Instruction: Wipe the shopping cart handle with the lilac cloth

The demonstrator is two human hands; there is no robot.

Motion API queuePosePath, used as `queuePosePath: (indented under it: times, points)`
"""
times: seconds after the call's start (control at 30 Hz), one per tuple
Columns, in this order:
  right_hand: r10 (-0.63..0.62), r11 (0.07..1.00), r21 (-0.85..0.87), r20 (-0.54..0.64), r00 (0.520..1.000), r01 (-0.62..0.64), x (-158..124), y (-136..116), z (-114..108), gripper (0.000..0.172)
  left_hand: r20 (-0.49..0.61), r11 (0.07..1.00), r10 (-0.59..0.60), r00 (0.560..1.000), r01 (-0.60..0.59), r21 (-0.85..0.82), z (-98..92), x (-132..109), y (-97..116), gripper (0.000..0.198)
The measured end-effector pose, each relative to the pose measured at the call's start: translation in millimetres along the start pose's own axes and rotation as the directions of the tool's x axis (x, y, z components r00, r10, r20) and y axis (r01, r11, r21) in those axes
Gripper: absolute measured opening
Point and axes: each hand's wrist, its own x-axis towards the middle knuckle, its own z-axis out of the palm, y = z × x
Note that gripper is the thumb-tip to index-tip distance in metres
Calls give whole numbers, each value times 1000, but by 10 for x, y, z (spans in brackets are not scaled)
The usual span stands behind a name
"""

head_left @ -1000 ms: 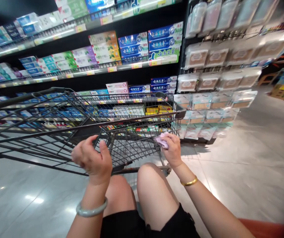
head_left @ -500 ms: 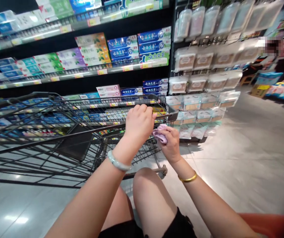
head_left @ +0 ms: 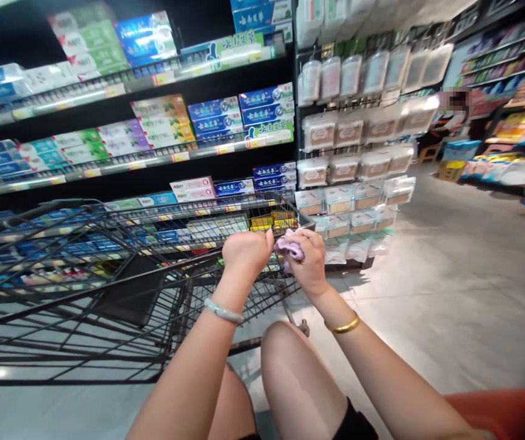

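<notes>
Left hand (head_left: 247, 252) and right hand (head_left: 312, 260) reach forward nearly side by side, over the near side of a black wire cart (head_left: 134, 293). The right one pinches a crumpled lilac cloth (head_left: 288, 245) between thumb and fingers; bunching it that way probably keeps it compact, though some folds stick out on the left. The left one is bent at the wrist with its back toward the viewer and its thumb up, just beside the cloth. Its fingers are hidden, so I cannot tell whether they grip the cart's rail or are merely curled.

The cloth is by the cart's right end; whether it touches the wire is unclear. The cart stands broadside between the bare knees (head_left: 285, 348) and the shelves, which seems to put its long side within easy reach of both arms. Beyond it, boxes (head_left: 165, 122) are stacked flat on the shelves with printed sides out, presumably so labels can be read from the aisle. Farther right, packets (head_left: 354, 134) hang in rows, likely to let each front face outward.
</notes>
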Motion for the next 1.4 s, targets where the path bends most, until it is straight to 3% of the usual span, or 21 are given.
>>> queuePosePath:
  times: [0.13, 0.33, 0.53, 0.77, 0.87, 1.03, 1.2, 1.33, 1.4]
  points:
    - [50, 999, 0, 7, 999, -50, 99, -79, 61, 32, -30, 1000, 12, 999, -12, -17, 35, -14, -82, 74]
    - [40, 999, -30, 134, 990, -36, -156, -124, 166, 29, -44, 1000, 15, 999, -15, -19, 48, -83, -307, 75]
    - [-14, 998, -60, 283, 959, 32, -122, -258, 180, 32, 5, 999, -3, 1000, 3, -32, 51, -123, -536, 81]
    - [-126, 984, -77, 355, 926, 163, -230, -215, 212, 35, 35, 999, 28, 999, -27, -27, 66, -161, -745, 86]
    - [-158, 982, -47, 319, 935, 182, -178, -249, 169, 32, 29, 999, 35, 999, -34, -14, 53, -188, -823, 85]
    - [-142, 988, -42, 98, 985, 146, 78, -401, 128, 27, 32, 999, 36, 999, -37, 12, 54, -235, -939, 86]
    - [-288, 952, -10, 299, 910, 305, 194, -392, 160, 28, 35, 998, 44, 998, -45, 38, 46, -266, -1016, 86]
    - [-133, 990, -32, 166, 977, 140, 274, -368, 136, 25, 27, 997, 55, 998, -56, 56, 46, -274, -1037, 84]
    - [-131, 991, -4, 185, 974, 134, 322, -407, 125, 25, 25, 996, 54, 998, -56, 64, 45, -276, -1039, 84]
